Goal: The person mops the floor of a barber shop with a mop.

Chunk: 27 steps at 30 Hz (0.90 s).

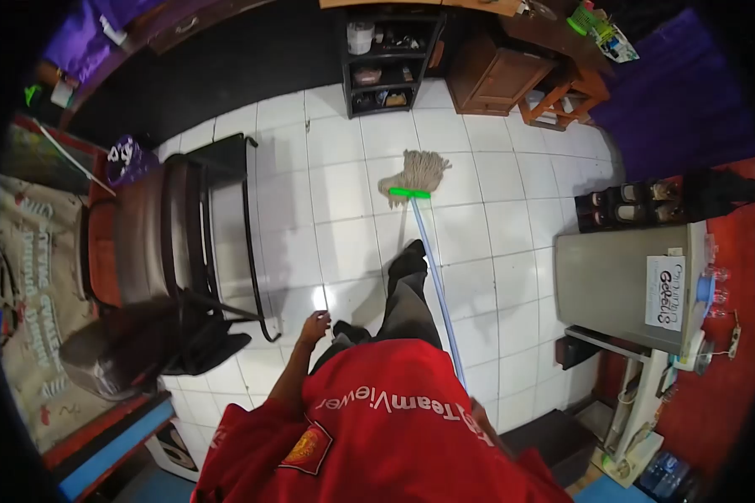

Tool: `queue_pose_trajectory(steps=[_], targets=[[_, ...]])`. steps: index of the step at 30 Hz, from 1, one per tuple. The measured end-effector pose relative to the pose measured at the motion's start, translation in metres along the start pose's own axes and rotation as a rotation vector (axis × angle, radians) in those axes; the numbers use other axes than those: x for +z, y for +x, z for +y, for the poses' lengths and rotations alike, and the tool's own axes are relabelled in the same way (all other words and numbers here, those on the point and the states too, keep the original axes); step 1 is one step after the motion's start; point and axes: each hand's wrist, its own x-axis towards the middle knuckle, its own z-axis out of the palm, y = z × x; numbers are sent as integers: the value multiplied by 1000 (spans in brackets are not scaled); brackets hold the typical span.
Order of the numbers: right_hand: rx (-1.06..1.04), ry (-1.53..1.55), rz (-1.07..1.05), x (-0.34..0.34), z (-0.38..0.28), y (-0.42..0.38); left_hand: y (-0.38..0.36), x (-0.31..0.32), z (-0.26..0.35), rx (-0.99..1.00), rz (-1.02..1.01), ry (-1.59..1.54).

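Observation:
A mop with a grey string head (pixel 424 170) and a green clamp (pixel 409 193) rests on the white tiled floor ahead of me. Its light blue handle (pixel 438 281) slants back toward my body, passing right of my forward foot (pixel 408 260). The handle's upper end runs to my right hand (pixel 473 406) at my side; the red shirt hides most of that hand, and its fingers do not show clearly. My left hand (pixel 315 325) hangs beside my left hip, loosely bent, holding nothing.
A dark padded chair (pixel 172 230) with a black metal frame stands at left. Ahead are a black shelf (pixel 387 71) and a brown wooden cabinet (pixel 499 80). A grey cabinet (pixel 617 285) with a paper sign and a shoe rack (pixel 625 205) line the right side.

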Motion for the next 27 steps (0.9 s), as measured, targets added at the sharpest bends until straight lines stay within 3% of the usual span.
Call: queue_pose_trajectory(steps=[1, 3, 5, 6, 8, 11, 13, 14, 16, 18, 21, 23, 27], targets=[[127, -2, -101, -8, -1, -41, -6, -4, -21, -16, 10, -75], [278, -250, 89, -5, 25, -109, -28, -13, -54, -74, 50, -76], [358, -189, 41, -11, 52, -148, -39, -22, -100, -137, 52, -42], [348, -210, 43, -10, 68, -154, -50, -25, -118, -179, 60, -50], [-8, -389, 252, 3, 91, -148, -72, -34, -163, -257, 120, -57], [24, -367, 160, -6, 35, -103, -102, -32, -188, -385, 190, -174], [-131, -363, 201, 5, 50, -39, -112, -28, -198, -400, 201, -194], [-98, -304, 169, 3, 19, -12, -116, -28, -202, -424, 206, -197], [-207, -323, 158, 2, -26, 37, -123, -18, -194, -395, 189, -155], [-84, -205, 200, -4, -82, 46, -118, -8, -164, -327, 145, -91], [-175, -76, 303, -13, -77, 41, -82, -8, -149, -65, 148, 34], [-140, -93, 311, -19, -59, 33, -83, 12, -112, 93, 253, -106], [-190, -193, 317, -22, -28, 26, -85, 44, -75, 98, 193, -161]])
